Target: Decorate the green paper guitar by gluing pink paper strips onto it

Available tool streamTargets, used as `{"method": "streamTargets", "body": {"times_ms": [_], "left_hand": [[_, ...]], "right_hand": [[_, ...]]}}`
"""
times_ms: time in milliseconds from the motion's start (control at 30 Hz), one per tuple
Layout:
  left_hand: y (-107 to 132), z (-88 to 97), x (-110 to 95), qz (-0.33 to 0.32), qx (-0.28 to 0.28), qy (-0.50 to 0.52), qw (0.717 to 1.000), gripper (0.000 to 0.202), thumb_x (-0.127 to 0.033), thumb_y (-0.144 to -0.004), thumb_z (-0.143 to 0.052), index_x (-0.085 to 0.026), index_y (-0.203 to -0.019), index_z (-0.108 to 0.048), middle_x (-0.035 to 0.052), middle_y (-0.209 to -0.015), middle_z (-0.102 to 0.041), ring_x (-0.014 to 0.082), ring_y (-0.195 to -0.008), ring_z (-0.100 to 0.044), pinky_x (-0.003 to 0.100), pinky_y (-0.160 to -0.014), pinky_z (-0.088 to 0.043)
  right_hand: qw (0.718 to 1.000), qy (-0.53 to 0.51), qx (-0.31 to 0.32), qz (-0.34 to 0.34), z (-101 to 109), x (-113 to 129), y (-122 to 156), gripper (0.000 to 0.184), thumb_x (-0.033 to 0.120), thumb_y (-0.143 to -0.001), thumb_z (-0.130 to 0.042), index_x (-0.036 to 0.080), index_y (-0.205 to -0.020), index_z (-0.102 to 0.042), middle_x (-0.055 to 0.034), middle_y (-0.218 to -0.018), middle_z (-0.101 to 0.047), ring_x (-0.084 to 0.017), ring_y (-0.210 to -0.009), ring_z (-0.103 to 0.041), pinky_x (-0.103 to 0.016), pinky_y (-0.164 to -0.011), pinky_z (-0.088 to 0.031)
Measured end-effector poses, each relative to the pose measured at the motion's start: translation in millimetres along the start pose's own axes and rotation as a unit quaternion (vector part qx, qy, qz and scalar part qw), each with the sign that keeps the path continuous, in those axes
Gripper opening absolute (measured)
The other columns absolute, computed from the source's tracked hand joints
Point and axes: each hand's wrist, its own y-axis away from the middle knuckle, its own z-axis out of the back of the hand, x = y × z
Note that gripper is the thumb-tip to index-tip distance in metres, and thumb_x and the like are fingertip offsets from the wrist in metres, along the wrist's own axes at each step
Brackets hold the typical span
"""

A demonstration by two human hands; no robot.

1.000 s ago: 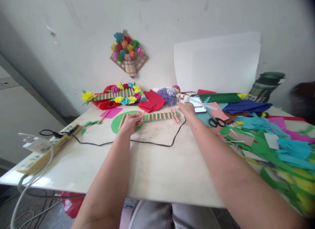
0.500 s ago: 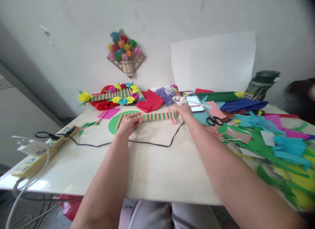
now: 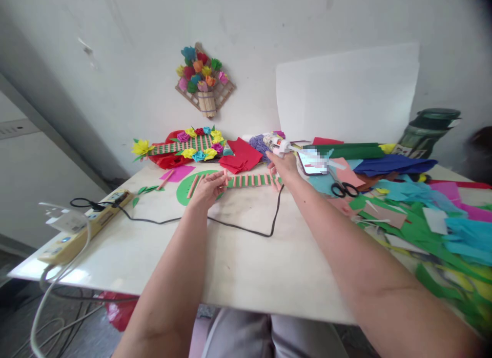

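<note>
My left hand (image 3: pixel 209 189) is closed in a pinch on a small pink paper roll (image 3: pixel 225 172), just above the green paper piece. That green piece (image 3: pixel 182 190) has a rounded left end and a long narrow strip to the right, with pink rolls (image 3: pixel 246 181) laid across it like rungs. Several looser pink rolls (image 3: pixel 275 182) lie at the strip's right end. My right hand (image 3: pixel 286 165) is wrapped round a white glue gun (image 3: pixel 282 145), held above that right end. Its black cord (image 3: pixel 246 227) runs leftward over the table. My left fingers hide part of the green piece.
A finished flower-trimmed guitar shape (image 3: pixel 180 145) lies behind. Scissors (image 3: pixel 345 190), a phone (image 3: pixel 312 162) and coloured paper scraps (image 3: pixel 407 194) spread at right, with a dark green bottle (image 3: pixel 426 132) beyond. A power strip (image 3: pixel 88 227) sits at the left edge; red paper (image 3: pixel 241 155) lies behind.
My left hand has raised a pink roll between its fingertips. The glue gun, in my right hand, has lifted a little. The whole view has shifted slightly.
</note>
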Motion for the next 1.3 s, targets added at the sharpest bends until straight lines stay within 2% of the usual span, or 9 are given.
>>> {"method": "streamTargets", "body": {"times_ms": [67,167,367,600,833,1033,1200,1300], "left_hand": [[-0.1,0.0,0.7,0.000,0.009,0.008,1.000,0.028,-0.011,-0.067,-0.067,-0.010,-0.095,-0.062,0.0044,-0.077,-0.063,0.0059,-0.058,-0.056,0.014,-0.050,-0.045],[-1.1,-0.6,2.3,0.001,0.015,0.014,1.000,0.029,-0.011,-0.069,-0.065,-0.011,-0.097,-0.062,0.0044,-0.077,-0.064,0.0071,-0.059,-0.057,0.015,-0.050,-0.046],[-0.9,-5.9,5.1,0.028,0.037,0.058,0.997,0.033,-0.007,-0.071,-0.061,-0.011,-0.104,-0.060,0.0044,-0.076,-0.064,0.0090,-0.062,-0.059,0.017,-0.051,-0.046],[5.0,-15.5,5.1,0.045,0.087,0.085,0.992,0.046,-0.004,-0.071,-0.060,-0.011,-0.116,-0.052,0.0052,-0.076,-0.063,0.0084,-0.063,-0.057,0.016,-0.051,-0.043],[8.2,-22.7,5.1,0.063,0.108,0.073,0.990,0.054,-0.003,-0.068,-0.061,-0.014,-0.119,-0.048,0.0038,-0.079,-0.062,0.0097,-0.066,-0.059,0.017,-0.051,-0.044],[8.9,-24.1,3.3,0.080,0.120,0.054,0.988,0.042,-0.006,-0.069,-0.062,-0.013,-0.111,-0.055,0.0057,-0.077,-0.062,0.0100,-0.064,-0.059,0.017,-0.052,-0.045],[6.4,-23.2,4.1,0.106,0.080,0.013,0.991,0.011,-0.011,-0.073,-0.061,-0.008,-0.082,-0.065,0.0046,-0.064,-0.060,0.0079,-0.055,-0.056,0.016,-0.051,-0.046],[5.0,-22.3,5.9,0.110,0.059,-0.009,0.992,0.005,-0.009,-0.071,-0.061,-0.007,-0.071,-0.066,0.0047,-0.061,-0.060,0.0069,-0.050,-0.053,0.017,-0.051,-0.046]], "right_hand": [[0.999,-0.053,0.011,-0.008,-9.4,4.8,5.9,0.021,0.036,-0.069,-0.060,0.016,-0.075,-0.057,0.0021,-0.047,-0.053,-0.007,-0.033,-0.041,-0.020,-0.033,-0.032],[0.992,-0.106,0.059,-0.042,-20.6,12.9,15.7,0.016,0.028,-0.066,-0.064,0.016,-0.066,-0.053,0.0030,-0.044,-0.051,-0.006,-0.030,-0.037,-0.018,-0.029,-0.026],[0.981,-0.161,0.100,-0.046,-38.5,19.7,29.6,0.012,0.016,-0.062,-0.065,0.014,-0.068,-0.055,0.0021,-0.046,-0.056,-0.006,-0.030,-0.039,-0.018,-0.030,-0.029],[0.971,-0.196,0.130,-0.042,-51.7,11.2,33.6,0.022,0.025,-0.059,-0.071,0.014,-0.070,-0.056,0.0009,-0.054,-0.059,-0.006,-0.035,-0.043,-0.020,-0.033,-0.033],[0.970,-0.191,0.133,-0.066,-54.8,10.1,36.0,0.023,0.022,-0.055,-0.073,0.015,-0.068,-0.055,0.0042,-0.049,-0.054,-0.006,-0.035,-0.042,-0.019,-0.033,-0.031],[0.977,-0.160,0.118,-0.077,-54.1,9.1,36.1,0.023,0.019,-0.053,-0.072,0.016,-0.061,-0.051,0.0063,-0.045,-0.048,-0.005,-0.035,-0.040,-0.018,-0.032,-0.029],[0.979,-0.143,0.134,-0.057,-51.9,10.0,37.0,0.020,0.018,-0.054,-0.070,0.015,-0.066,-0.054,0.0047,-0.048,-0.053,-0.006,-0.035,-0.040,-0.019,-0.033,-0.031],[0.979,-0.138,0.144,-0.048,-51.9,11.6,38.3,0.020,0.017,-0.054,-0.070,0.015,-0.068,-0.056,0.0043,-0.049,-0.054,-0.006,-0.035,-0.040,-0.019,-0.033,-0.032]]}}
